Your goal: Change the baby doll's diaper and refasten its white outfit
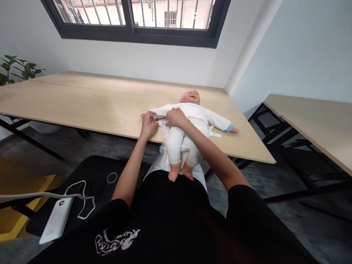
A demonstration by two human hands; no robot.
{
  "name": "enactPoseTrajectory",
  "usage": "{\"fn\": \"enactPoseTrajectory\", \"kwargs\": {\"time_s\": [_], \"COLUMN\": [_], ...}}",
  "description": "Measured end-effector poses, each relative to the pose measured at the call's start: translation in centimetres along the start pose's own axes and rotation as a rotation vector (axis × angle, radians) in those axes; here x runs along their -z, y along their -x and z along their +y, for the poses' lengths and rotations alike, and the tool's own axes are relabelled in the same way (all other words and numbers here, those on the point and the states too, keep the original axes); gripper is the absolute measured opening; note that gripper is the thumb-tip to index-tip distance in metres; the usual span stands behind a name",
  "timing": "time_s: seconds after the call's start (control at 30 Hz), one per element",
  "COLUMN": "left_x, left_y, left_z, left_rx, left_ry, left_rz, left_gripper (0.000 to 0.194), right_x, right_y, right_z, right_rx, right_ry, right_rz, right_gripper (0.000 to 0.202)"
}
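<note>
A baby doll [195, 112] in a white top and white trousers lies on its back at the table's front edge, its feet hanging over toward my body. Under its hips a white diaper [165, 129] is spread, with a side tab [216, 135] sticking out at the right. My left hand [149, 124] is closed beside the doll's arm, its fingertips pinching the diaper's left tab. Across the doll's legs reaches my right arm. Beside the doll's waist, my right hand [176, 118] has its fingers curled in; what they grip is hidden.
The wooden table [90, 102] runs along the wall below a barred window [134, 35]. On a black chair [93, 176] at left lie a white power bank [57, 220] with a cable and a bracelet [112, 178]. Another table [316, 117] stands at right.
</note>
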State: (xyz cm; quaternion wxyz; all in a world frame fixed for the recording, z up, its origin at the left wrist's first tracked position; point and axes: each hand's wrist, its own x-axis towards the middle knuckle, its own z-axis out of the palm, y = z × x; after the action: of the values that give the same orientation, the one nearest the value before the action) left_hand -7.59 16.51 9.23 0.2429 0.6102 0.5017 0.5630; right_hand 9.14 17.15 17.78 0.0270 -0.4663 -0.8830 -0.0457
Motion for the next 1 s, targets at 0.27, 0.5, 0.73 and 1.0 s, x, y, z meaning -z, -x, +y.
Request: {"fn": "enactPoseTrajectory", "kwargs": {"time_s": [0.27, 0.5, 0.73, 1.0], "left_x": [-0.5, -0.7, -0.9, -0.7], "left_y": [0.2, 0.4, 1.4, 2.5], "left_z": [1.4, 1.5, 3.1, 3.3], "left_rx": [-0.127, -0.123, -0.097, -0.163], "left_ry": [-0.404, -0.664, -0.879, -0.736], "left_rz": [-0.152, -0.239, -0.286, -0.16], "left_gripper": [0.034, 0.03, 0.026, 0.02], "right_x": [1.1, 1.4, 0.8, 2.9], "right_y": [2.9, -0.1, -1.3, 12.6], "right_z": [-3.1, -3.5, -3.9, -1.6], "right_rx": [0.074, 0.009, -0.05, 0.103], "right_ry": [0.136, 0.218, 0.208, -0.234], "right_rz": [-0.067, -0.27, -0.19, 0.493], "right_gripper": [0.03, 0.034, 0.038, 0.01]}}
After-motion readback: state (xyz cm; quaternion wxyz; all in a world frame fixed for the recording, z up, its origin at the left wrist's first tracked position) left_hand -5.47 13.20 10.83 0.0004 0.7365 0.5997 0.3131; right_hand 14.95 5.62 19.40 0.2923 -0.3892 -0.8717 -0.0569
